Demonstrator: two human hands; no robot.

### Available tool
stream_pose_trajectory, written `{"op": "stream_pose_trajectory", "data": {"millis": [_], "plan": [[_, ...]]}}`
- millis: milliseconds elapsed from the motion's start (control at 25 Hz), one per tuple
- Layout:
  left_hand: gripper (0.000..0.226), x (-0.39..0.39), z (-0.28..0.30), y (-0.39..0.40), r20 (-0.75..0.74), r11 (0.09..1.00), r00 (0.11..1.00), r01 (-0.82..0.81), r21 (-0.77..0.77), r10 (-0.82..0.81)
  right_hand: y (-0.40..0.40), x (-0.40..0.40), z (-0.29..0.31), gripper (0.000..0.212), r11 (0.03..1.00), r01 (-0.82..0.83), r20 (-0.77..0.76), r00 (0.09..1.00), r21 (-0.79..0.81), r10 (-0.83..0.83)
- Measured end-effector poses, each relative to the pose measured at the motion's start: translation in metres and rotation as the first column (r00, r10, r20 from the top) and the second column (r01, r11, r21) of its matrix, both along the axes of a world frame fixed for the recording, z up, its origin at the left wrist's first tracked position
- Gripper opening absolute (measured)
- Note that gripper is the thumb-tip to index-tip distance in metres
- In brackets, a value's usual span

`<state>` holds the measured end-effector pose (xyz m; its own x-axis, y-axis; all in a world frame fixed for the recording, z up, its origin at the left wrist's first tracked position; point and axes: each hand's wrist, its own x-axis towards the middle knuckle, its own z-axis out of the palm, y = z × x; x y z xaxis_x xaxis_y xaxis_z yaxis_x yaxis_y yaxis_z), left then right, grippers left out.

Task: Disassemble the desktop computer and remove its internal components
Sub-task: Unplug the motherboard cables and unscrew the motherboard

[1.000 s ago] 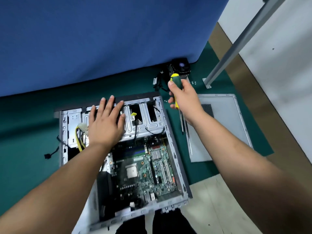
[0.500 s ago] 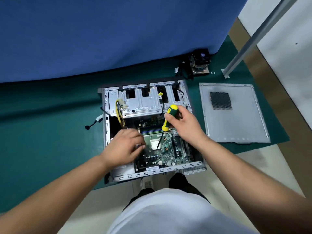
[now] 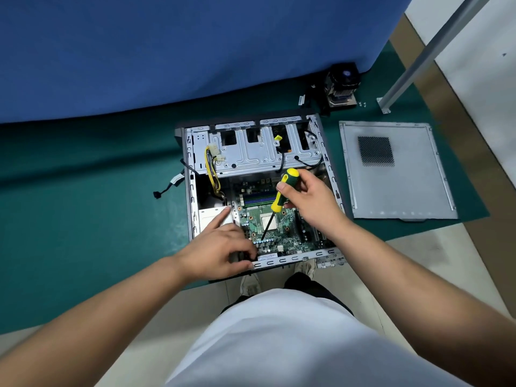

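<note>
Right hand [image 3: 312,203] grips the screwdriver [image 3: 280,195] over the motherboard [image 3: 282,233]; left hand [image 3: 220,254] rests loosely curled, index finger extended.

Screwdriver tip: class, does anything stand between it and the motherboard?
Nothing visible does. The right hand grips the screwdriver, its shaft slanting down over the bare processor to the motherboard. The left hand sits beside it.
</note>
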<state>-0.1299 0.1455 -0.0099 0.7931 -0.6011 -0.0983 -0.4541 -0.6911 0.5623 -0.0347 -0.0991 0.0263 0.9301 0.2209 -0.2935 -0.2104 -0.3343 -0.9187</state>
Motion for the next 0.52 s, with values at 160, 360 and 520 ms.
{"op": "stream_pose_trajectory", "data": {"millis": [160,360,520], "plan": [[0.024,0.006,0.002,0.006,-0.024,0.997,0.997,0.066,-0.041,-0.067,0.002,-0.003,-0.003,0.024,1.000,-0.002,-0.006,1.000,-0.007,0.002],[0.020,0.012,0.008,0.009,-0.078,0.994,0.993,0.088,-0.063,-0.092,0.005,-0.006,-0.003,0.021,0.999,-0.015,-0.026,1.000,-0.040,0.014],[0.013,0.014,0.012,0.016,-0.097,0.993,0.992,0.074,-0.087,-0.082,0.005,-0.012,-0.003,0.035,0.997,-0.029,-0.024,0.999,-0.066,0.027]]}}
